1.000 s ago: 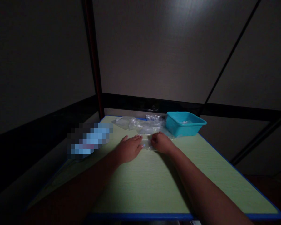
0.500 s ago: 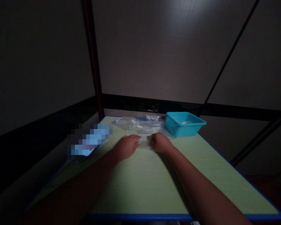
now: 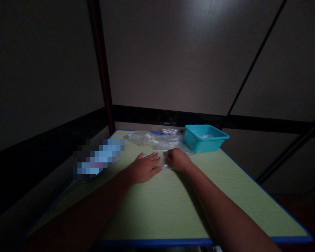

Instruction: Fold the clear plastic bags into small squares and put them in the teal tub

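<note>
A small clear plastic bag lies flat on the light green table between my two hands. My left hand rests palm down with its fingers spread over the left part of this bag. My right hand is closed at the bag's right side, knuckles up, with its fingertips curled under and partly hidden. Just beyond both hands lies a loose heap of clear plastic bags, crumpled and overlapping.
A turquoise plastic basin stands at the back right, with some clear plastic inside. At the table's left edge lies a light blue object, blurred by pixels. The table has a blue edge, and panelled walls rise behind it.
My left hand has moved slightly right and its fingers have spread out flat over the bag. My right hand stays closed in nearly the same place.
</note>
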`<state>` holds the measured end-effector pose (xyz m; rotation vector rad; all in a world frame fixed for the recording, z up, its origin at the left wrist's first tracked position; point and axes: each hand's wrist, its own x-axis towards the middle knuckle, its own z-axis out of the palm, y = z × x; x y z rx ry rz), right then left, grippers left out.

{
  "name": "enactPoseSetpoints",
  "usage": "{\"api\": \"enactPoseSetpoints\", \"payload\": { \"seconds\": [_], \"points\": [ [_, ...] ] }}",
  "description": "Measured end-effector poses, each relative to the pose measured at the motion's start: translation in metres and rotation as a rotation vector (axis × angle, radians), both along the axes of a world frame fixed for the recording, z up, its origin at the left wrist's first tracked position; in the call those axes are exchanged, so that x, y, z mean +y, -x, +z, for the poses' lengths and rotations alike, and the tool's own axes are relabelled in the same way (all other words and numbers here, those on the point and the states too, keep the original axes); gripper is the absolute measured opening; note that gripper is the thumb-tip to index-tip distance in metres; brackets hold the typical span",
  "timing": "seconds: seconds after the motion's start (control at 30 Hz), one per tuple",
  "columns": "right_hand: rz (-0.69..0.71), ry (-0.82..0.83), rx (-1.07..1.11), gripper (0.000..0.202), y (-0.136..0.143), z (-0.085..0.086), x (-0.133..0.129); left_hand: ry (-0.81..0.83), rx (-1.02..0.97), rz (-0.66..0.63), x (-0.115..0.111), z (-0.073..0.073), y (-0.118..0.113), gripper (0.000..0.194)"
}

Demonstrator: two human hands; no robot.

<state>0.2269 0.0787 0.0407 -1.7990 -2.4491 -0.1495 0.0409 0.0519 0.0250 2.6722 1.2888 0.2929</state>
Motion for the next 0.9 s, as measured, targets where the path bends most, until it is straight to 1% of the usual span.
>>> {"api": "enactPoseSetpoints", "payload": {
  "seconds": [0.1, 0.2, 0.37, 0.57, 0.77, 0.9],
  "points": [
    [-0.03, -0.018, -0.005, 0.027, -0.003, 0.003, -0.001, 0.017, -0.003, 0.003, 0.0, 0.0, 0.001, 0.051],
    [-0.054, -0.002, -0.001, 0.029, -0.01, 0.007, 0.001, 0.045, -0.01, 0.006, -0.001, 0.001, 0.001, 0.052],
    [-0.032, 0.038, 0.02, 0.027, -0.021, 0.01, 0.005, 0.053, -0.031, 0.011, -0.002, 0.001, 0.001, 0.052],
    [-0.064, 0.037, 0.006, 0.026, -0.021, 0.004, 0.008, 0.057, -0.026, -0.013, -0.002, 0.003, 0.002, 0.047],
    [-0.068, 0.032, 0.002, 0.028, -0.02, 0.0, 0.008, -0.033, -0.003, 0.013, -0.001, 0.001, 0.002, 0.05],
    [-0.067, 0.035, 0.001, 0.028, -0.019, 0.0, 0.008, -0.022, 0.003, -0.006, 0.0, -0.001, 0.003, 0.051]
  ]
}}
